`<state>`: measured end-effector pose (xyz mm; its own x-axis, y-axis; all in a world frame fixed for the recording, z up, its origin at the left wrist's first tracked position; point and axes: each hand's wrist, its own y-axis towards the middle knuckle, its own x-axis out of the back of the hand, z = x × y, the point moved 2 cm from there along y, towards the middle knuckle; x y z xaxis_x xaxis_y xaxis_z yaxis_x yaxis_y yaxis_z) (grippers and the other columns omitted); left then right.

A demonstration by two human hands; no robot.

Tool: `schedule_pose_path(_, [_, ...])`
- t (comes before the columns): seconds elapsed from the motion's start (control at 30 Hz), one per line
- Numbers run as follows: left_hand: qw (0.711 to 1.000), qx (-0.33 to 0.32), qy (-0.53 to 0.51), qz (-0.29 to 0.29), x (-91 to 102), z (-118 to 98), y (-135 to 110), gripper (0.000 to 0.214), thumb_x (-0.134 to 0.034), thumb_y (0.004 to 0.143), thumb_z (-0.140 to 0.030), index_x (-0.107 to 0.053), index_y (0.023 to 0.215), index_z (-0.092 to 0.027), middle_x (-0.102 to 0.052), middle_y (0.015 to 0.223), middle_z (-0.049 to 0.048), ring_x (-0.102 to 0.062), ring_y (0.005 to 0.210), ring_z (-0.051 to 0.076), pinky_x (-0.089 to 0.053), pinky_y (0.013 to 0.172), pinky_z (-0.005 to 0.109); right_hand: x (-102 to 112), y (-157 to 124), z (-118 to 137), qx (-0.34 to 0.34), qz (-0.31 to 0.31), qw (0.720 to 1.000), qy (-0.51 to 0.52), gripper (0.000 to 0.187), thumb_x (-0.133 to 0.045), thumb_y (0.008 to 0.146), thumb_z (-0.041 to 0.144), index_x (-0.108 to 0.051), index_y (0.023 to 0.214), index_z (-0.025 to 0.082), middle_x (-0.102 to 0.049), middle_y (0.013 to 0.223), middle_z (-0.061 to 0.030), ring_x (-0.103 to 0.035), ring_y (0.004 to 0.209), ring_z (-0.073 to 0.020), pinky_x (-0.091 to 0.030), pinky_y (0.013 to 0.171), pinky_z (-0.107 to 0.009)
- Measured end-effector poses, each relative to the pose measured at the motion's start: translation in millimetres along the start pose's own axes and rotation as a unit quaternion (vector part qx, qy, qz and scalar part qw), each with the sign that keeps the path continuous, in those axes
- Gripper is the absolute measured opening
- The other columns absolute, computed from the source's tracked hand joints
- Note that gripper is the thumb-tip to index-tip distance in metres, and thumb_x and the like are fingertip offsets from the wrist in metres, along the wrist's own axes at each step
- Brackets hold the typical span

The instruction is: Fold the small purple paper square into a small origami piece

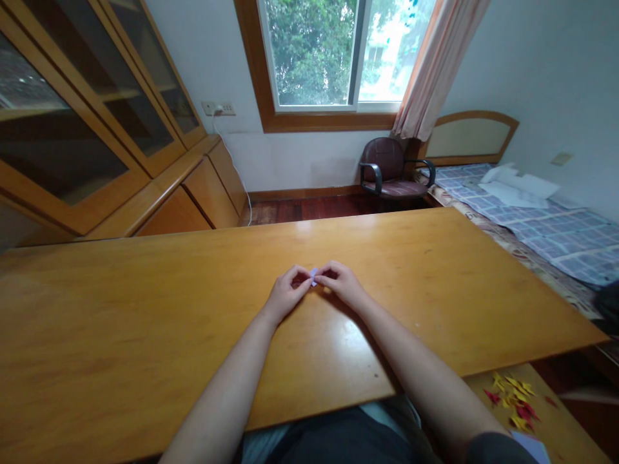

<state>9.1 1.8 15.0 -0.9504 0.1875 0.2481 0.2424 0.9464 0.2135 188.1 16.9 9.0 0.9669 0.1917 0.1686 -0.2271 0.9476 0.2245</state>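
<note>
A tiny piece of pale lilac paper (313,276) is pinched between both hands over the middle of a wooden table (145,309). My left hand (287,291) has its fingers curled and its fingertips closed on the paper's left side. My right hand (341,282) is closed on the paper's right side, knuckles up. Most of the paper is hidden by the fingers. Both forearms rest on the tabletop.
A lower wooden surface at the bottom right carries several small yellow and red folded paper pieces (513,396) and a pale sheet (532,444). Beyond the table stand a glass-fronted cabinet (97,116), a dark office chair (389,171) and a bed (541,219).
</note>
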Motion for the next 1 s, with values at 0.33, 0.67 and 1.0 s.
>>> schedule_pose_path(0.33, [1.0, -0.006, -0.006, -0.027, 0.5, 3, 2, 0.017, -0.069, 0.083, -0.033, -0.065, 0.088, -0.018, -0.069, 0.091, 0.0045, -0.067, 0.088, 0.018, -0.055, 0.082, 0.031, 0, -1, 7, 0.034, -0.013, 0.999, -0.016, 0.012, -0.074, 0.081, 0.03, -0.072, 0.082, 0.018, -0.07, 0.084, -0.0033, -0.064, 0.08, -0.0174, -0.048, 0.076, -0.03])
schedule_pose_path(0.67, [0.993, 0.031, -0.099, -0.051, 1.9, 5, 5, 0.023, -0.07, 0.081, -0.036, -0.058, 0.09, -0.018, -0.066, 0.079, 0.0004, -0.066, 0.074, 0.015, -0.053, 0.071, 0.026, -2, -4, 14, 0.053, 0.011, 0.998, -0.035, 0.007, -0.073, 0.082, 0.026, -0.072, 0.083, 0.019, -0.071, 0.083, -0.0038, -0.064, 0.079, -0.0177, -0.049, 0.076, -0.031])
schedule_pose_path(1.0, [0.995, 0.035, -0.081, -0.056, 1.3, 7, 6, 0.025, -0.073, 0.08, -0.035, -0.059, 0.091, -0.018, -0.067, 0.08, 0.0013, -0.068, 0.077, 0.016, -0.054, 0.074, 0.028, -3, -2, 12, 0.114, 0.016, 0.99, -0.076, 0.003, -0.069, 0.085, 0.021, -0.071, 0.083, 0.02, -0.064, 0.088, -0.0042, -0.061, 0.083, -0.0165, -0.049, 0.076, -0.03])
